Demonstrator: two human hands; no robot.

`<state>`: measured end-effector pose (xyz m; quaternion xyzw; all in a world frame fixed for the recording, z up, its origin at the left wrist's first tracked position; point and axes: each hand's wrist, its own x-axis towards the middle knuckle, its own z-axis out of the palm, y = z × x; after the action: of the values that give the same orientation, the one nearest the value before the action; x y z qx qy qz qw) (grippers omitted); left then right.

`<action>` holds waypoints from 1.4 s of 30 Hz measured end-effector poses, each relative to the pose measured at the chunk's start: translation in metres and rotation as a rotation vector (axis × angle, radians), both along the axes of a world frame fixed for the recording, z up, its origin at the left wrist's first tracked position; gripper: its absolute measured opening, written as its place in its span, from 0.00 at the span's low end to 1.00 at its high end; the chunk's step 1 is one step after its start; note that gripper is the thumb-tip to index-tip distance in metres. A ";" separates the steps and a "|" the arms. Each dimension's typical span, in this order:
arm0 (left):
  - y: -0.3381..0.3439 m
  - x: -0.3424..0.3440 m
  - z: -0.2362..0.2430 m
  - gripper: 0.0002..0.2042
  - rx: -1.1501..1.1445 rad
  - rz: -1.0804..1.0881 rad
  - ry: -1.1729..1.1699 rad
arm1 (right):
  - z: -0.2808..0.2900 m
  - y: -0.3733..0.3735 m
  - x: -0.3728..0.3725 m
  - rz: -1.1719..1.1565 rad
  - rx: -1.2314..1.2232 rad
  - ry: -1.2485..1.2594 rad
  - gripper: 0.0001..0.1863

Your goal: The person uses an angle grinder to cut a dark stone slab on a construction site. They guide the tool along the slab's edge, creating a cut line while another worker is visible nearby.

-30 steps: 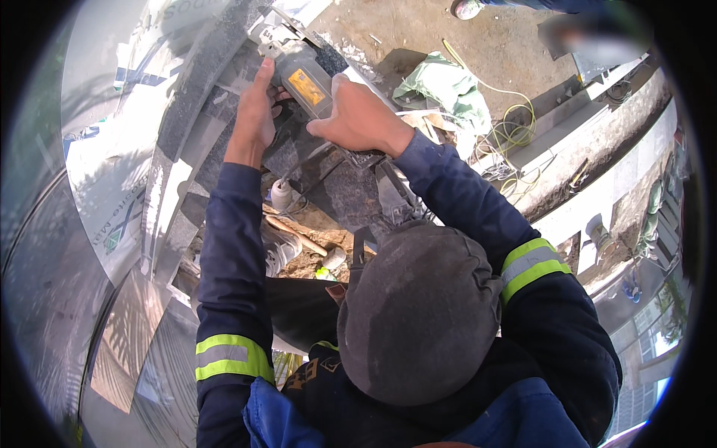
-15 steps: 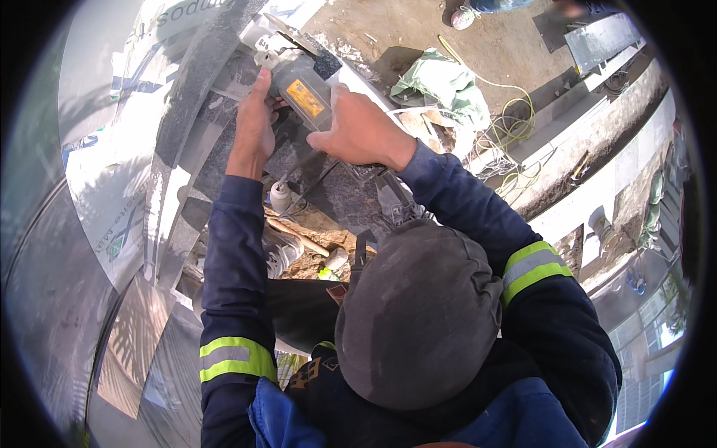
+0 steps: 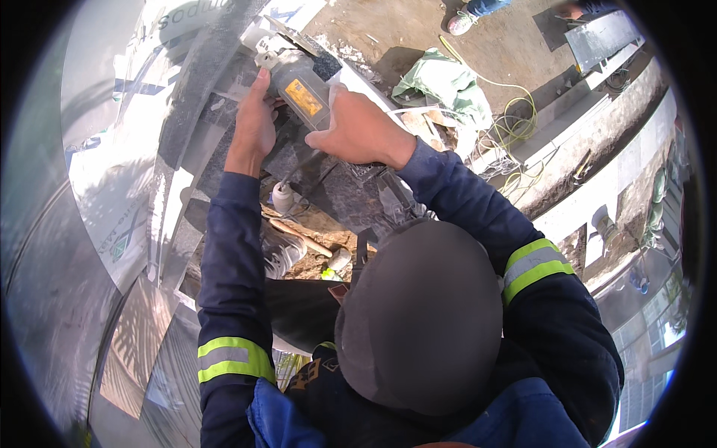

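Note:
Both my hands are on an angle grinder (image 3: 305, 93) with a grey body and a yellow label, near the top of the view. My left hand (image 3: 254, 127) wraps the grinder's left side, thumb up beside its head; its other fingers are partly hidden behind the tool. The fingers of my right hand (image 3: 362, 127) close round the rear of the body, with the thumb below. The disc (image 3: 290, 33) sits edge-on at the far end, next to a pale strip of material (image 3: 358, 78). I cannot tell whether the disc touches it or spins.
A hammer-like tool with a wooden handle (image 3: 302, 235) and a white plug connector (image 3: 282, 197) lie below my hands. To the right are a green sack (image 3: 441, 82) and a yellow cable (image 3: 534, 112). Another person's shoe (image 3: 461, 22) shows at the top. Large sheets (image 3: 104, 201) stand at left.
My hands and the grinder stay almost in place. At the top, the other person's shoe and hand show more fully. The cap at the lower middle has tilted slightly.

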<state>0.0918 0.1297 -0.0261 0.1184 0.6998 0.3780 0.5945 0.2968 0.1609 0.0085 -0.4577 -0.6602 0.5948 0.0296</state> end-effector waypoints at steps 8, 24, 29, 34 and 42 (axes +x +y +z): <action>0.004 -0.006 0.001 0.31 -0.081 -0.042 0.022 | -0.002 0.005 -0.002 0.020 -0.002 0.009 0.36; -0.006 -0.007 0.000 0.32 0.103 -0.140 0.008 | 0.007 -0.004 0.004 0.035 -0.027 -0.053 0.37; 0.004 -0.007 0.002 0.32 0.056 -0.165 0.047 | -0.012 0.004 -0.002 0.013 0.043 -0.015 0.34; 0.008 -0.015 -0.002 0.30 -0.018 -0.184 0.034 | -0.005 0.011 -0.007 0.033 0.015 -0.014 0.34; -0.014 -0.007 -0.005 0.31 0.207 -0.189 0.062 | 0.012 -0.012 0.010 0.013 0.014 -0.041 0.30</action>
<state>0.0849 0.1154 -0.0308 0.2559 0.6607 0.3868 0.5902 0.3068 0.1493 0.0202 -0.4652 -0.6679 0.5807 0.0152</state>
